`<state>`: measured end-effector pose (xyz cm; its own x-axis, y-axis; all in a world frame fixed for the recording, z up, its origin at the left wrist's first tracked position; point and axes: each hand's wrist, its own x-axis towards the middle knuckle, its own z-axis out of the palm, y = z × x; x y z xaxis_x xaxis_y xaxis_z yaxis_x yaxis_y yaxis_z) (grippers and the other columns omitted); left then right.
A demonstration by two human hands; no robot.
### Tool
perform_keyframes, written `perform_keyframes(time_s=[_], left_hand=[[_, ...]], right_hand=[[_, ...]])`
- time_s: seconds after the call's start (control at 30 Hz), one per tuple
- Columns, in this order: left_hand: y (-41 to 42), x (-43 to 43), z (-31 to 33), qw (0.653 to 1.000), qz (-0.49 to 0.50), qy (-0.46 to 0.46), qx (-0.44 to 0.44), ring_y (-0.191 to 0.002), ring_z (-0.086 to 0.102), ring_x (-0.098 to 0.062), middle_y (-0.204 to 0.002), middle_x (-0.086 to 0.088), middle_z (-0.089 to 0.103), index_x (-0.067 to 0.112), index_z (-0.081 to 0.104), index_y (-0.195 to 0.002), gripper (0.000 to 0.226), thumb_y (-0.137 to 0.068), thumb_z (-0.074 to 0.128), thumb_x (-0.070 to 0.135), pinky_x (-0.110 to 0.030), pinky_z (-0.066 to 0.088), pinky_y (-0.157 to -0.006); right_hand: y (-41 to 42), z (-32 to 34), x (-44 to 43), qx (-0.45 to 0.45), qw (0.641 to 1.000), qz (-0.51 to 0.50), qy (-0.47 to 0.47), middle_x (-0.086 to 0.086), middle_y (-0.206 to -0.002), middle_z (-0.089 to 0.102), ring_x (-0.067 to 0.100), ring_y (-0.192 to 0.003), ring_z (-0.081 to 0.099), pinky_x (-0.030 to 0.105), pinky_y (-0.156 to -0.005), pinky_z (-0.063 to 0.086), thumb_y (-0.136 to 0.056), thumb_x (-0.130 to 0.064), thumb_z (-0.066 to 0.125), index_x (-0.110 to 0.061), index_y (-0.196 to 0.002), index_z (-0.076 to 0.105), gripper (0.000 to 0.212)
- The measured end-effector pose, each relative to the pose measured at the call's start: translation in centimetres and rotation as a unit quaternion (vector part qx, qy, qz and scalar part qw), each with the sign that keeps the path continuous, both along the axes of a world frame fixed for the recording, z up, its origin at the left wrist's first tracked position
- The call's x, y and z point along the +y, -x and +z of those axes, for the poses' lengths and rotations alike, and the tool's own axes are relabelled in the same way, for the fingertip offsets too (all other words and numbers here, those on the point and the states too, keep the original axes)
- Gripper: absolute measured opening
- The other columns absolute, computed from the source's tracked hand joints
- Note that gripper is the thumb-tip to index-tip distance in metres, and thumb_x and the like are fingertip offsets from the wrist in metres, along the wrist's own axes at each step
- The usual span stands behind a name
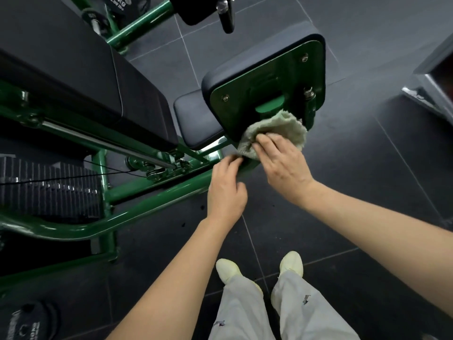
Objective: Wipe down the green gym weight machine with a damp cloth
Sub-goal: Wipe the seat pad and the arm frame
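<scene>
The green weight machine fills the left and centre, with black pads and a green backing plate behind an upright pad. A pale green cloth is bunched against the plate's lower edge. My right hand grips the cloth from below and presses it to the plate. My left hand sits just left of it, its fingers curled round the green bracket under the plate, touching the cloth's lower corner.
A long black bench pad lies to the left above a weight stack. A black weight plate rests on the dark tiled floor at lower left. My feet stand below the hands. Chrome equipment stands at the right edge.
</scene>
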<state>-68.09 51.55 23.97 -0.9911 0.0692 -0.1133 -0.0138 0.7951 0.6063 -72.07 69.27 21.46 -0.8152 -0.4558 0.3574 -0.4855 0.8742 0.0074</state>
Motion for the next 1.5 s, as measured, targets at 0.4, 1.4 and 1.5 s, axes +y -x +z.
perform_keyframes(time_s=[0.4, 1.4, 1.5], left_hand=[[-6.2, -7.4, -0.8, 0.980, 0.150, 0.122, 0.035, -0.131, 0.041, -0.021, -0.138, 0.001, 0.048, 0.017, 0.055, -0.134, 0.057, -0.080, 0.057, -0.001, -0.045, 0.044, -0.106], [-8.5, -28.2, 2.2, 0.957, 0.003, 0.224, -0.185, -0.153, 0.022, -0.028, -0.167, -0.006, 0.025, 0.023, 0.025, -0.164, 0.081, -0.090, 0.058, 0.029, -0.050, 0.033, -0.120], [-8.5, -30.2, 3.0, 0.939, -0.014, 0.235, -0.249, -0.156, 0.018, -0.029, -0.170, -0.006, 0.020, 0.023, 0.024, -0.165, 0.085, -0.088, 0.059, 0.035, -0.050, 0.031, -0.122]], right_hand=[[-0.3, 0.8, -8.0, -0.165, 0.980, 0.066, -0.087, 0.022, -0.122, 0.064, 0.041, -0.114, 0.059, 0.050, -0.101, 0.049, -0.076, -0.007, 0.052, 0.005, -0.134, 0.059, 0.059], [-4.3, -0.8, -14.3, -0.157, 0.985, -0.060, 0.032, 0.024, -0.147, 0.055, 0.039, -0.139, 0.051, 0.045, -0.118, 0.037, -0.086, -0.003, 0.066, 0.001, -0.144, 0.054, 0.060], [-3.8, -0.1, -12.5, -0.184, 0.974, -0.127, 0.027, 0.023, -0.147, 0.055, 0.038, -0.141, 0.048, 0.045, -0.120, 0.036, -0.089, -0.007, 0.064, 0.001, -0.144, 0.054, 0.057]])
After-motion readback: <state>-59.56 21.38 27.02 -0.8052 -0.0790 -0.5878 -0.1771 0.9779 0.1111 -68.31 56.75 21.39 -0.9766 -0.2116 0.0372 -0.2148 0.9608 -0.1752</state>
